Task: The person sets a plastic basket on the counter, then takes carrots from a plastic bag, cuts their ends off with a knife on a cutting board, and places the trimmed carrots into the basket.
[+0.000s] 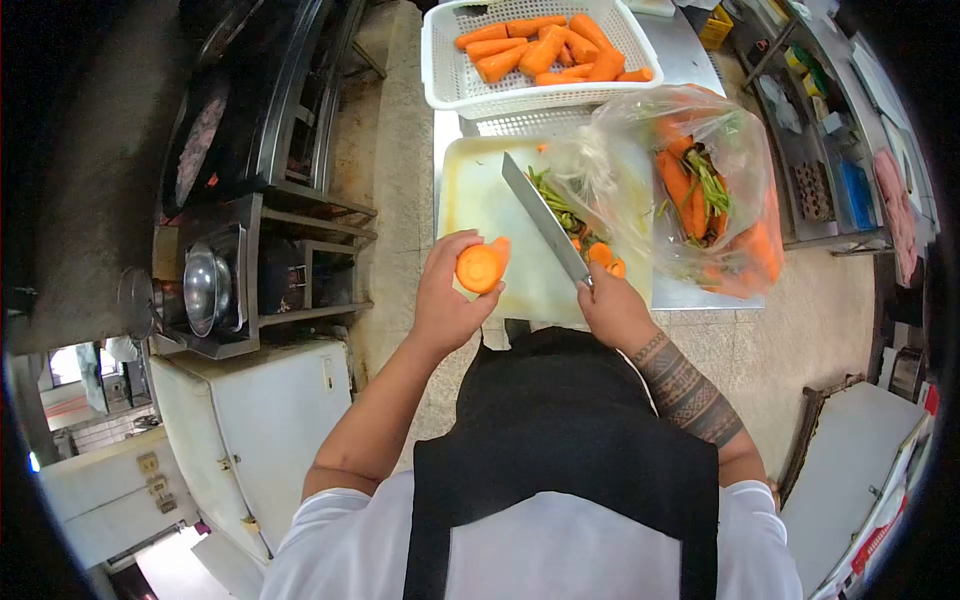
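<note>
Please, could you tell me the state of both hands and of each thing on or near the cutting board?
Left hand: closed around a cut carrot
Cut carrot: flat end exposed
Right hand: closed on the knife
Knife: blade bare, tip pointing forward
Cutting board: flat, partly covered by loose scraps
White basket: holding orange carrots
Plastic bag: bulging, containing stemmed carrots

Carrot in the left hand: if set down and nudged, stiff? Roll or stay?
The carrot is probably stiff: it shows no sag in the left hand. Laid sideways on the cutting board, it may well roll, given its round outline. Stood on the flat cut end facing the camera, it would likely sit steadier.
</note>
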### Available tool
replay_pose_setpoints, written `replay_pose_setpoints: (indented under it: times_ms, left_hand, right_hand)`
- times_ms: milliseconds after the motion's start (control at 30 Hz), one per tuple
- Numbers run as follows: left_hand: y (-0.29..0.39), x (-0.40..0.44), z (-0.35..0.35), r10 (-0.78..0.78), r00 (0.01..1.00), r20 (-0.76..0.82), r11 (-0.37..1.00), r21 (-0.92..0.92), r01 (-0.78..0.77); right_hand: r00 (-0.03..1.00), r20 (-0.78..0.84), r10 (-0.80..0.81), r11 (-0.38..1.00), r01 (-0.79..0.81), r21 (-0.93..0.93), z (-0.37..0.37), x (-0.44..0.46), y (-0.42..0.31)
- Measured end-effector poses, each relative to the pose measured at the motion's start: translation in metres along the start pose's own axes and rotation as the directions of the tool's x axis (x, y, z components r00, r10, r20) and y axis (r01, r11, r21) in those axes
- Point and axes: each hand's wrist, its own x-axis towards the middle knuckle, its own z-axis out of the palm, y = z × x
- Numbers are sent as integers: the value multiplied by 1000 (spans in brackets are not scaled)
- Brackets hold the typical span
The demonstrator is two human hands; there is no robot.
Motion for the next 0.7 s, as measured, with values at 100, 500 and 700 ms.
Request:
replay_pose_setpoints:
  times_ms: [100,500,700]
  left_hand:
    - [-49,-17,23,-159,984,-83,965,-223,137]
    - [-126,-62,45,-314,946,-82,945,-120,303]
    - [-123,-59,40,-347,937,-50,927,-173,334]
  right_hand:
    - [1000,-1,-10,1000,10,5,0,1,0]
    - [992,47,-114,993,115,-23,-15,20,-59]
    - [993,90,-71,996,76,-55,24,33,-31]
